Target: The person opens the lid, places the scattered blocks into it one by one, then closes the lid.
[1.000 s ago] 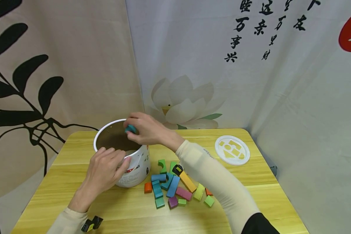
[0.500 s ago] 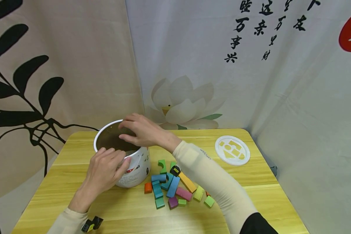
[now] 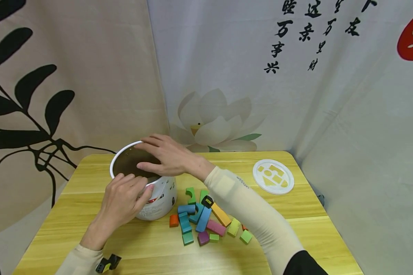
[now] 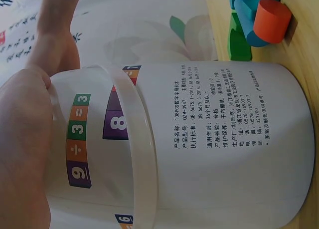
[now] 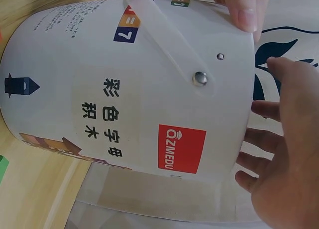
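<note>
A white cylindrical bucket point(image 3: 161, 202) with printed labels stands on the left part of the table, its mouth facing up. My left hand point(image 3: 124, 196) grips its near rim, fingers over the edge and thumb outside, as the right wrist view also shows. Over the bucket's mouth hovers my right hand point(image 3: 170, 156), fingers spread and holding nothing. The right wrist view has that right hand point(image 5: 294, 154) beside the rim with its fingers apart. A white carry handle point(image 4: 142, 164) hangs against the bucket's side. The bottom of the bucket's inside is hidden.
Several coloured toy blocks point(image 3: 204, 219) lie in a loose group right of the bucket, partly under the right forearm. A white disc with cut-out shapes point(image 3: 273, 177) lies at the back right of the wooden table point(image 3: 316, 236). Printed cloth point(image 3: 227, 76) hangs behind.
A second ago my right hand held a blue-teal block at the bucket's mouth. It has let go, and its fingers have spread over the opening. The left hand has not moved.
</note>
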Action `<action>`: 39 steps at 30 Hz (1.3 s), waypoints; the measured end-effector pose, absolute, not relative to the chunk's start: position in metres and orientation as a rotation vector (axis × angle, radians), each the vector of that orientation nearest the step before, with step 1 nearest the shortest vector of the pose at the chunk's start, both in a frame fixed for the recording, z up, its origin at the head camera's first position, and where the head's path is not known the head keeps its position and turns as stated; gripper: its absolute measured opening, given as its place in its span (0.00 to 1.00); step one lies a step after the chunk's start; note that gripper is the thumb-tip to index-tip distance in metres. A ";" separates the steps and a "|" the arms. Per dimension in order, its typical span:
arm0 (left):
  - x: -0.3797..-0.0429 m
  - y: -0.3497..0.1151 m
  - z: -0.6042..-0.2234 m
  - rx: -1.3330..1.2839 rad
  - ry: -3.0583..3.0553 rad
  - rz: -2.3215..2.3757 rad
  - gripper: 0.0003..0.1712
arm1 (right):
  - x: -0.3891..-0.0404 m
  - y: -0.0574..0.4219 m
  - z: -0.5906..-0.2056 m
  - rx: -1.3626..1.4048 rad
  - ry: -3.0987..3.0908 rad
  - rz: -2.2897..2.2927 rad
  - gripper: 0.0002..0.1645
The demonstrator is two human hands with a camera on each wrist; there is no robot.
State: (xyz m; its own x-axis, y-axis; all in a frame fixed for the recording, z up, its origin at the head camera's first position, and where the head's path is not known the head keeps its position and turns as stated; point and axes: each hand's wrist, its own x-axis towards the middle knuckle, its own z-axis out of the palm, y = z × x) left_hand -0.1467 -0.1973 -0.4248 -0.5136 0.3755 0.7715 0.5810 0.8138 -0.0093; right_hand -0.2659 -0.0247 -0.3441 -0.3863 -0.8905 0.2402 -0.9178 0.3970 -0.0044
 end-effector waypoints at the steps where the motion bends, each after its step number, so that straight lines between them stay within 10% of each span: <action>1: -0.147 -0.197 -0.425 -0.702 -2.168 -0.320 0.23 | -0.266 -0.024 -0.345 1.609 -2.467 0.199 0.42; 39: -0.147 -0.196 -0.425 -0.671 -2.182 -0.357 0.20 | -0.267 0.100 -0.404 1.498 -2.519 0.627 0.47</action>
